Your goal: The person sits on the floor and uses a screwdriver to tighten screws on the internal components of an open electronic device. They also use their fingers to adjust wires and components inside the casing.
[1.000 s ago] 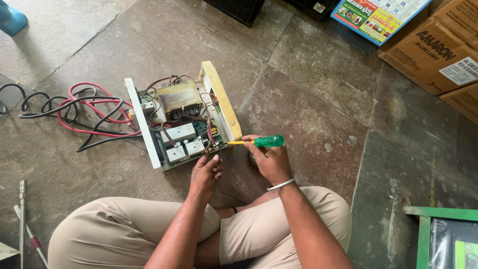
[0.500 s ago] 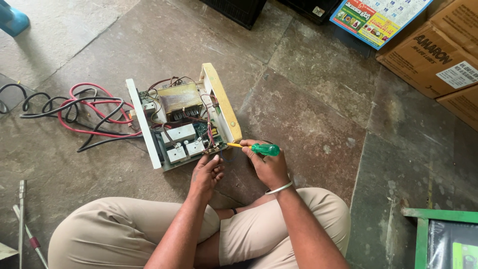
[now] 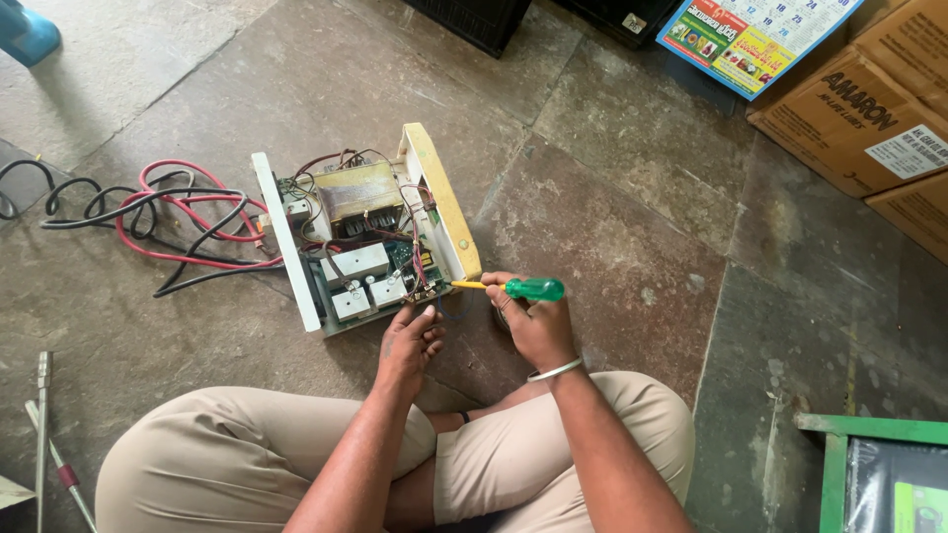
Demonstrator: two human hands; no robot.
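Note:
An opened electronic unit (image 3: 367, 232) lies on the stone floor, its white side panels (image 3: 284, 242) upright and a transformer, grey blocks and a circuit board showing inside. My right hand (image 3: 538, 326) is shut on a screwdriver (image 3: 513, 288) with a green handle; its yellow shaft points left and its tip meets the unit's near right corner. My left hand (image 3: 410, 345) rests at the unit's near edge, fingers curled beside the board, holding nothing that I can see. I sit cross-legged in beige trousers (image 3: 237, 454).
Red and black cables (image 3: 163, 222) coil on the floor left of the unit. Metal rods (image 3: 44, 434) lie at lower left. Cardboard boxes (image 3: 869, 109) and a colourful calendar (image 3: 755, 35) are at upper right, a green-framed thing (image 3: 869, 464) at lower right, dark cases (image 3: 474, 15) at the top.
My right hand and the screwdriver have dropped slightly and levelled out, the tip staying at the unit's near right corner. The left hand has barely shifted.

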